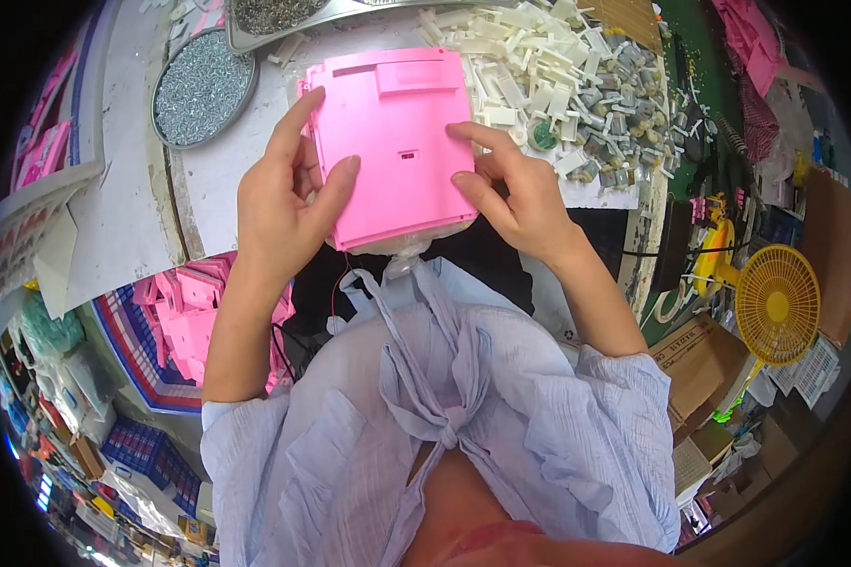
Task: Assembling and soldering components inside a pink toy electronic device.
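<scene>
A pink plastic panel (397,194) sits between the hands, over the near edge of the worktop (123,222). The left hand (298,194), half curled, grips its left side, thumb on the upper face; the right hand (522,194) holds its right edge with thumb and index finger. Small metal pieces (203,90) fill a round dish left; loose white plastic parts (515,71) crowd the right.

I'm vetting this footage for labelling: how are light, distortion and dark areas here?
Head view: light fairly even, the flat rectangular pink plastic panel clear between bare left hand and bare right hand; same head view: fisheye bends the red, white and blue plastic crate and blackens the corners; again head view: near-black patch below the white tabletop.
</scene>
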`<state>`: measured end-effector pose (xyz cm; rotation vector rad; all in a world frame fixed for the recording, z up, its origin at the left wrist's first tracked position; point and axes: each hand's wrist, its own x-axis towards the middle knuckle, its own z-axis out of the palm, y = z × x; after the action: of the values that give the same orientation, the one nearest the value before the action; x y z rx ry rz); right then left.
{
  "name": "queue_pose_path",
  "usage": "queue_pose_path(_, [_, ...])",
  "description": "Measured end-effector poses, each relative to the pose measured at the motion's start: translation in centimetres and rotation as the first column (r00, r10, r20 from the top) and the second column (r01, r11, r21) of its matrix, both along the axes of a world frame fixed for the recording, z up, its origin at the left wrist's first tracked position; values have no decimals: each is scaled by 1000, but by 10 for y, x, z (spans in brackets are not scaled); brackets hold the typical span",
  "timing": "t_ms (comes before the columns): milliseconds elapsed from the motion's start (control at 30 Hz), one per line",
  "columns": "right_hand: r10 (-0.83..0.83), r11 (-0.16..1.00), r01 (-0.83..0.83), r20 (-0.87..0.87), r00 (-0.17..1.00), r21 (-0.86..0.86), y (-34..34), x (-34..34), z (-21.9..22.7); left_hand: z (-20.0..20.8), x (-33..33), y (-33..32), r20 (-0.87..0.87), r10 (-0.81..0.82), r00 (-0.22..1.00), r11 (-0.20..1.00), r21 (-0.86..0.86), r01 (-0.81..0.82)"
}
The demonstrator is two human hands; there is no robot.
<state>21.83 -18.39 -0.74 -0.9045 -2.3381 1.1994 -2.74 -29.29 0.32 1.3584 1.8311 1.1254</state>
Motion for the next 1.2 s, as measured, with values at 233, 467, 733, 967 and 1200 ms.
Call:
queue_pose_path(233, [89,978,-80,39,995,-195,7,0,16,-9,2,-7,76,55,996,998,-6,-54])
queue_pose_path(467, [94,984,-82,73,993,-158,5,1,13,-13,0,-7,26,65,998,998,-3,-65])
queue_pose_path(733, [126,992,-128,250,960,-9,11,-3,21,-24,14,-37,-91,89,992,989,-109,-99])
queue_pose_path(967, [212,971,-237,343,915,31,22,-6,34,-5,-4,-40,-20,-42,999,981,-189,37])
queue_pose_path(1200, [275,951,-308,450,850,-1,36,-9,44,9,-10,-44,69,-126,990,962,-235,139])
